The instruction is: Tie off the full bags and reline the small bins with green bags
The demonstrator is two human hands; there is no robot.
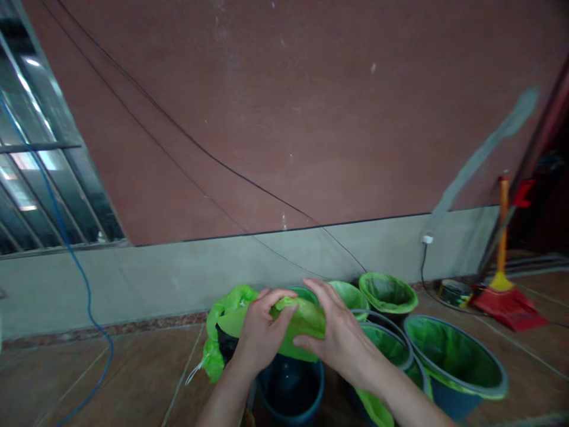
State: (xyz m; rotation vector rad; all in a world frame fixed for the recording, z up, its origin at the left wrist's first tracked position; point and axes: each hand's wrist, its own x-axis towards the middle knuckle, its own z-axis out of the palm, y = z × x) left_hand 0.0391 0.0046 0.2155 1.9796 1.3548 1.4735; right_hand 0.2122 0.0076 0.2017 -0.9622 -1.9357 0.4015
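Note:
A bright green plastic garbage bag [306, 323] is stretched between my two hands above a dark blue bucket [293, 391]. My left hand [264, 332] pinches the bag's upper edge between thumb and fingers. On the opposite side, my right hand [340, 332] curves around the bag with thumb and fingers bent; its exact grip is partly hidden. Under the bag the bucket's bare dark inside shows. Left of my left hand lies a heap of crumpled green bags [229, 308], with a black patch and a white string.
To the right stand several buckets lined with green bags, including a large one [457, 356]. A red dustpan [511, 305] and yellow broom [501, 279] are by the doorway. A blue cable [84, 279] crosses the tiled floor at left. Behind is a wall [288, 118].

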